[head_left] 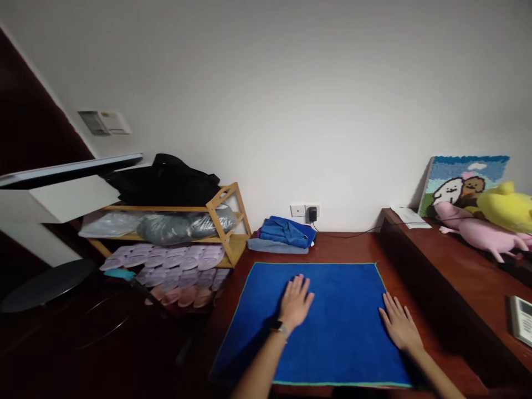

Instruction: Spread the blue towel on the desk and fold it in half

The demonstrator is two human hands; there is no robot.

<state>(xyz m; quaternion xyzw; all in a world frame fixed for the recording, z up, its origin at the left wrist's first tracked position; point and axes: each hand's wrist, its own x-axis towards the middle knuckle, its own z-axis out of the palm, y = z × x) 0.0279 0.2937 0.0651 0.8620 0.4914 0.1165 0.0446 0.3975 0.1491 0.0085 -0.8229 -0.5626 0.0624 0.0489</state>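
One brown table (341, 246) fills the centre, abutting a raised ledge (469, 269) at right. A wooden rack (238, 248) stands left. The blue cloth (336, 321) lies spread flat on the table. A white box (75, 197) juts in beside a black bag (170, 183), contents hidden, atop the rack; clear plastic bags (164, 228) below it (one holding something grey) sit above rows of slippers (166, 257). The ledge bears a dog picture (469, 177), plush toys (507, 205) and a keypad device (522, 318), markings too small to read. Folded cloths (286, 233) are piled behind the blue cloth. Left hand (296, 302): palm down on the cloth, fingers slightly apart. Right hand (401, 324): palm down at its right edge, fingers apart. A black plug (312, 214) occupies the wall socket (298, 210).
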